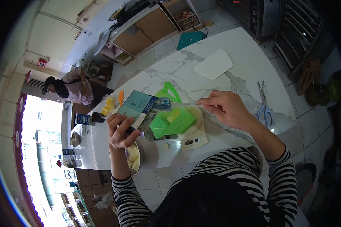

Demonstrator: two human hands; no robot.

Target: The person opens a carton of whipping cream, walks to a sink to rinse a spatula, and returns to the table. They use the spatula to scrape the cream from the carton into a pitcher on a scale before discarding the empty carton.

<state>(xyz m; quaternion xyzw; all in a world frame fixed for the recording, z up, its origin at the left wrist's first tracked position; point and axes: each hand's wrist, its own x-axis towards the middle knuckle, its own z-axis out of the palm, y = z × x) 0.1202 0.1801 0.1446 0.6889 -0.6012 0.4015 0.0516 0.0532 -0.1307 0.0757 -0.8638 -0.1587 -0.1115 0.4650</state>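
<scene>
My left hand (121, 129) grips a plastic packet (137, 106) with a teal and dark blue label and a clear part. The packet is tilted above a green plastic container (173, 123). My right hand (225, 109) is closed in a pinch, apparently on the packet's thin clear edge. Beneath the green container is a cream kitchen scale (195, 141) with a small display. A metal bowl (139, 160) of pale yellow chunks stands under my left forearm, partly hidden by it. Another green plastic piece (171, 90) with a triangular opening lies behind the packet.
Blue-handled scissors (268, 116) lie on the marble table (250, 94) at right, a white scraper (215, 64) farther back. At left are a clear tub (108, 106) of yellow pieces, an orange spatula (121, 97) and a milk carton (83, 119). A person (74, 87) stands beyond.
</scene>
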